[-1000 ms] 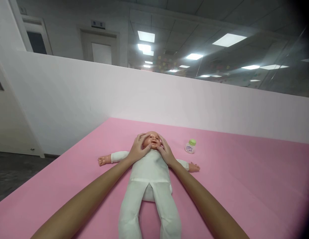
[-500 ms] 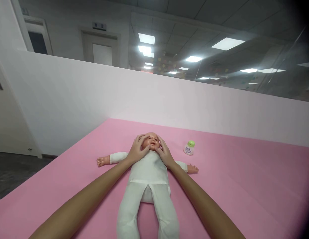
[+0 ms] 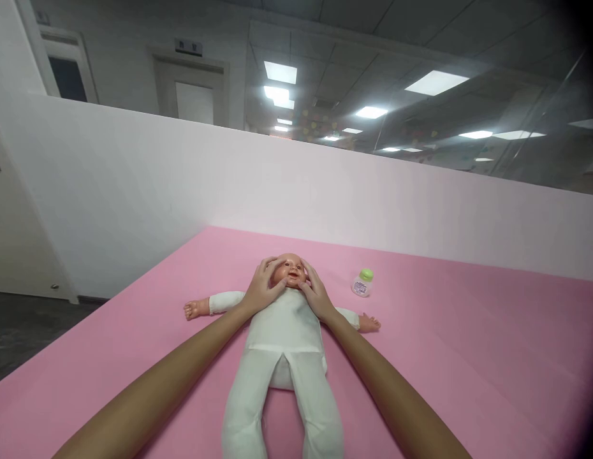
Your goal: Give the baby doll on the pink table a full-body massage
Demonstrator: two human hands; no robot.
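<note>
While a baby doll [image 3: 283, 331] in a soft white cloth suit lies face up in the middle of a flat pink surface [image 3: 468, 370], both of the person's bare hands cup its hard plastic head. At the far left, the surface's slanted left edge drops to a dark floor [image 3: 19, 331], and a smooth white partition wall [image 3: 134, 185] runs along the back edge. The doll's bare plastic hand [image 3: 191, 310] reaches toward that left edge, with open pink room around it. The left hand [image 3: 263, 290] lies against one side of the doll's face, fingers [image 3: 266, 269] spread and curved loosely over the cheek and temple, not clenched. The right hand [image 3: 315, 292] mirrors it on the other side, fingers [image 3: 310, 271] curved loosely against the head. The doll's legs stretch toward the viewer between the two forearms. To the right, well apart from the doll's head, a small rounded white bottle [image 3: 362, 283] with a green cap stands near the back. Beyond it the pink surface spreads wide and smooth to the right.
</note>
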